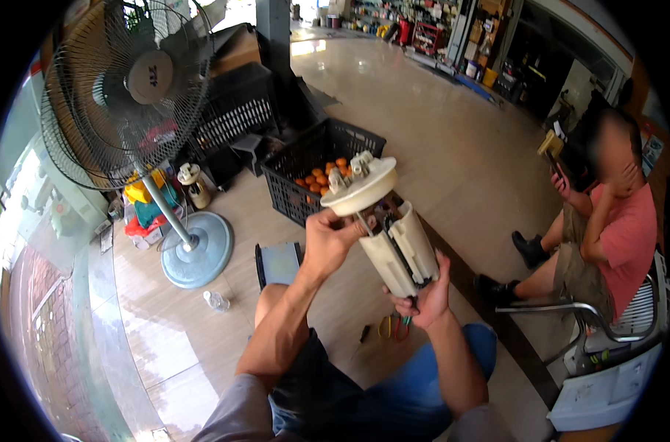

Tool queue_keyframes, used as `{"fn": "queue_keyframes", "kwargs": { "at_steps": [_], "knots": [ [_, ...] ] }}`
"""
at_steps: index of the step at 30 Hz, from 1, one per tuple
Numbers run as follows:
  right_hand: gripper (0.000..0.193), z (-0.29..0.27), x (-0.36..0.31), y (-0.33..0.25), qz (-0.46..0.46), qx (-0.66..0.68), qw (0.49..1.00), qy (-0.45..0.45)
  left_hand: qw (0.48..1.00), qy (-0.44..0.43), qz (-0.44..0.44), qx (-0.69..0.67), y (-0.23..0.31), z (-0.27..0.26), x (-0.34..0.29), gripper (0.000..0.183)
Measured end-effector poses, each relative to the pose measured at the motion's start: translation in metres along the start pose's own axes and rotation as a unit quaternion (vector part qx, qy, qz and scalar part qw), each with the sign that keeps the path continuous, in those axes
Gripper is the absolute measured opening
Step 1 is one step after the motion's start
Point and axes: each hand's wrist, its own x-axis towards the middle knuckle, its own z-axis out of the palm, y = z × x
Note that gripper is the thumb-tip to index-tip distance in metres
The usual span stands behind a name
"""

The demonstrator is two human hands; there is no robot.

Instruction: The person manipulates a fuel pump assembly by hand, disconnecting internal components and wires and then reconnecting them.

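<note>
A cream plastic fuel pump assembly [394,247] is held tilted above my lap, its round flange [360,188] up and to the left. Under the flange a metal rod and dark wires show in the gap above the body. My left hand [331,239] pinches at this gap, by the rod; the exact part between its fingertips is hidden. Around the lower end of the body, my right hand [429,298] is closed from below. On the floor beneath lie hand tools with yellow, red and green handles [395,328], next to a small black piece [365,334].
A black crate [287,180] with orange round items stands ahead. To the left are a standing fan [191,247], a similar pump unit [195,186] and a clear bottle [216,300]. A seated person [622,221] is at the right, holding a phone.
</note>
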Motion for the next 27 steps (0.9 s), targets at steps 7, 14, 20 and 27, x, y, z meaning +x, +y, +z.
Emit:
{"fn": "queue_keyframes", "kwargs": {
  "at_steps": [7, 14, 20, 27],
  "knots": [
    [0.098, -0.006, 0.003, 0.006, 0.031, 0.05, 0.997, -0.045, 0.996, -0.046, 0.075, 0.025, -0.003, -0.009, 0.0, 0.017],
    [0.103, -0.006, 0.001, 0.016, 0.062, 0.091, 0.99, -0.09, 0.99, -0.029, 0.128, 0.055, 0.0, -0.022, 0.001, 0.029],
    [0.105, -0.005, 0.003, 0.018, 0.079, 0.108, 0.983, -0.123, 0.904, 0.084, 0.342, 0.244, -0.001, -0.032, 0.002, 0.051],
    [0.099, -0.007, 0.001, 0.012, 0.078, 0.072, 0.99, -0.09, 0.89, 0.046, 0.386, 0.24, 0.019, -0.033, 0.012, 0.085]
  ]
}}
